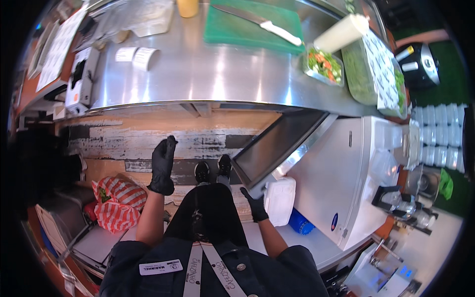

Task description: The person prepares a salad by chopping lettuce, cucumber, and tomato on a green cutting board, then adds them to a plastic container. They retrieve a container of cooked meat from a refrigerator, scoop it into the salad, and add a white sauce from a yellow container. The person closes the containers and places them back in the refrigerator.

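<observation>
My left hand [162,166], in a black glove, hangs over the wood-plank floor with its fingers drawn together; I see nothing in it. My right hand [256,205], also in a black glove, grips the outer corner of an open under-counter refrigerator door [284,146], its fingers partly hidden by the door. The door swings out from below the stainless steel counter [178,80]. On the counter, a white-handled kitchen knife [272,29] lies on a green cutting board [230,33]. Right of the board sits a clear plastic container of chopped salad [324,67].
A white chest freezer [326,170] stands right of the door, with a white lidded box [280,200] near its base. Red-striped plastic bags [117,204] lie at left. A squeeze bottle [341,33] and a tub of greens [358,76] occupy the counter's right end.
</observation>
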